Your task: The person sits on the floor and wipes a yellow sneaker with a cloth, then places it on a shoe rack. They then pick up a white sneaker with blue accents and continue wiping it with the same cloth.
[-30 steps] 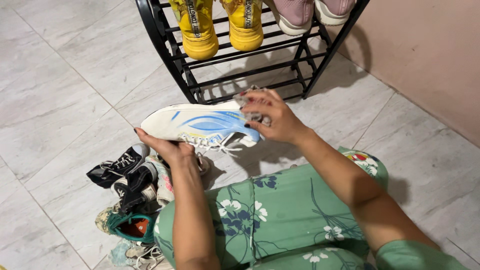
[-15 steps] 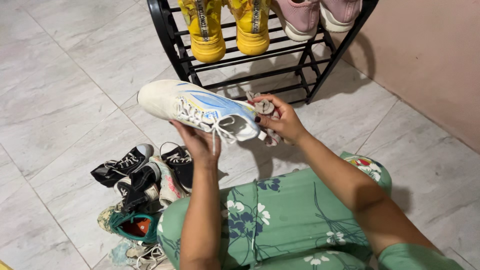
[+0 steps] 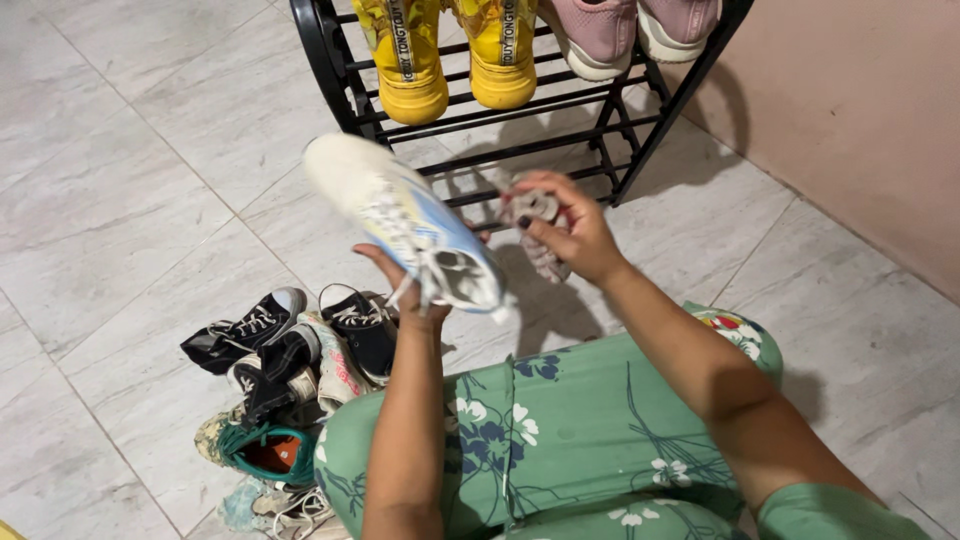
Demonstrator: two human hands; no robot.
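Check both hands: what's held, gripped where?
Left hand holds the white-and-blue sneaker from underneath, at the sole near the heel end. Right hand grips a crumpled cloth, pinched in its fingers.

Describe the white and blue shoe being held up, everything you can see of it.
The white shoe is a low lace-up sneaker with pale blue streaks and white laces, blurred by motion. It is off the floor, toe toward the black rack, opening toward the person. The left hand holds it from beneath; the right hand beside it grips a grey cloth.
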